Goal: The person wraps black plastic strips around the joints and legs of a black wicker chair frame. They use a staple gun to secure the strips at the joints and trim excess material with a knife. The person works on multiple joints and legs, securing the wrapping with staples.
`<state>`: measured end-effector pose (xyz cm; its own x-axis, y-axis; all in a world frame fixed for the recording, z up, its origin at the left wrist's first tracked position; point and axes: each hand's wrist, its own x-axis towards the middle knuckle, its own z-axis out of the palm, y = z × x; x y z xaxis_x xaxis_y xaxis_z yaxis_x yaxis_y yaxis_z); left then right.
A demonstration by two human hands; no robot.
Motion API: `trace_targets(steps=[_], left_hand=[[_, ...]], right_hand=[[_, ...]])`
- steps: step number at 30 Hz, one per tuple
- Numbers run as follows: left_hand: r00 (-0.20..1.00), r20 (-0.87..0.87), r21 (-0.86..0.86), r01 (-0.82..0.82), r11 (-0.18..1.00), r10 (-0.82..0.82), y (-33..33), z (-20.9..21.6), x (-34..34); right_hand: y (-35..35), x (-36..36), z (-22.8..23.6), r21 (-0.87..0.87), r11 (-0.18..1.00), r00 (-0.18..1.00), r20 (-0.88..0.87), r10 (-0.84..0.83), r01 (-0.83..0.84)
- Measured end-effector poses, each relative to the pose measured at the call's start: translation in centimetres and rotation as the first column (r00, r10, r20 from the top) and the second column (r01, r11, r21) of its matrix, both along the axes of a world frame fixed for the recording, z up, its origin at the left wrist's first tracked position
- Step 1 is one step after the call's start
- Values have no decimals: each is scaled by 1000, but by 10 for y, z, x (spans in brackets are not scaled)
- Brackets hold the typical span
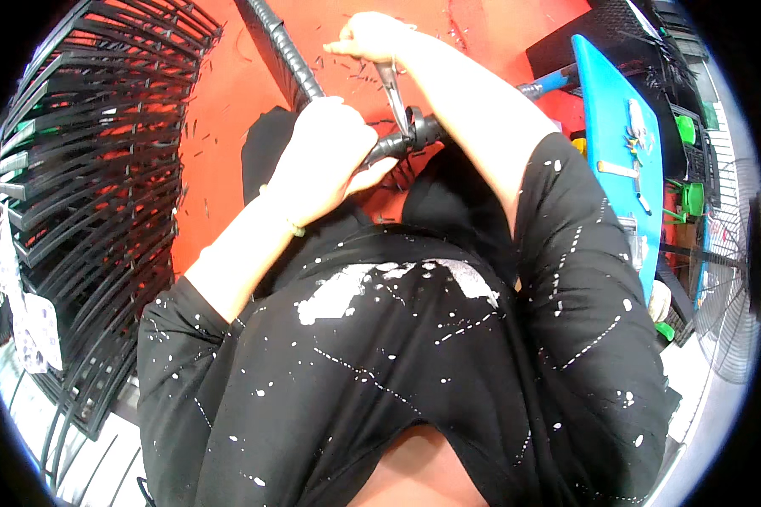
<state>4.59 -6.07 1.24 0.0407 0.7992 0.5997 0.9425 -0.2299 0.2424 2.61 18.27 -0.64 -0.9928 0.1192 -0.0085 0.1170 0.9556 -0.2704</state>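
My left hand (325, 152) grips a long black ribbed tube (283, 55) that runs from the top centre down toward my lap. My right hand (372, 38) reaches over it from the right and holds metal pliers (395, 93), whose jaws point down at a black band or tie (423, 131) wrapped around the tube's lower end. A blue-ended section (554, 82) of the tube continues to the right behind my right arm. I wear a black shirt with white paint spots.
The floor (220, 101) is red, strewn with small black clippings. A stack of black wire racks (84, 169) curves along the left. At right stand a blue board (613, 144) with small tools on it, green items and a floor fan (736, 270).
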Motion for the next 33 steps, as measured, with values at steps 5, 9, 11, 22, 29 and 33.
trace_targets(steps=[5,9,11,22,29,33], left_hand=[[1000,1,-31,12,999,-11,-4,-3,-10],[998,3,11,-64,998,63,-13,-2,-9],[997,-6,37,-82,996,82,-10,-8,-13],[976,158,65,-164,984,152,6,4,-26],[974,217,-25,-59,998,63,1,3,-43],[993,115,60,-34,998,27,2,5,-67]], right_hand=[[16,-15,-3,-264,962,991,130,-33,66],[-23,-19,1,-314,913,964,-31,266,-262],[-37,-14,26,-544,810,974,-69,217,-219],[9,222,71,-945,327,815,-190,-548,-1],[-5,410,8,-886,103,260,21,-965,453],[8,527,-11,-804,55,-81,-127,-989,592]])
